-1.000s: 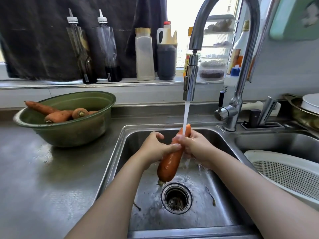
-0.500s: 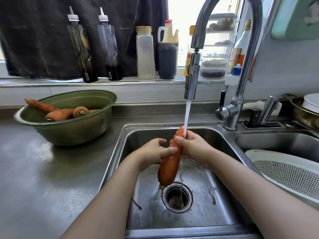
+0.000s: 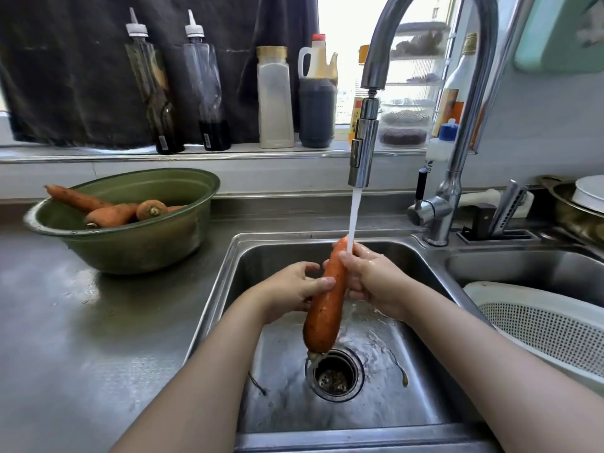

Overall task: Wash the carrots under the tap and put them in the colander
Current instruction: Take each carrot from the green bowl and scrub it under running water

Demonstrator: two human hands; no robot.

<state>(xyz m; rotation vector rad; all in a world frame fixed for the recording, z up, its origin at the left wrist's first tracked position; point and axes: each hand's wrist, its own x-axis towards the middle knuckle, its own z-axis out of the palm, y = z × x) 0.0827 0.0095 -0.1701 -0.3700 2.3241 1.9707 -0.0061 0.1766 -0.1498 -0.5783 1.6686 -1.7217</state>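
Long orange carrot (image 3: pixel 327 302) gripped upright between left hand (image 3: pixel 291 289) and right hand (image 3: pixel 376 282), chrome tap (image 3: pixel 364 148) stream striking its tip above the right hand's fingers, white perforated plastic colander (image 3: pixel 539 325) right of the right hand

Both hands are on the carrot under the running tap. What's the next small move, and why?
Probably slide the carrot up so its lower half meets the stream. Water lands only on the top tip by the right hand, while the left hand steadies the middle; the thick end hangs over the drain, away from the falling stream. The colander waits to the right, and more carrots sit in the green bowl.
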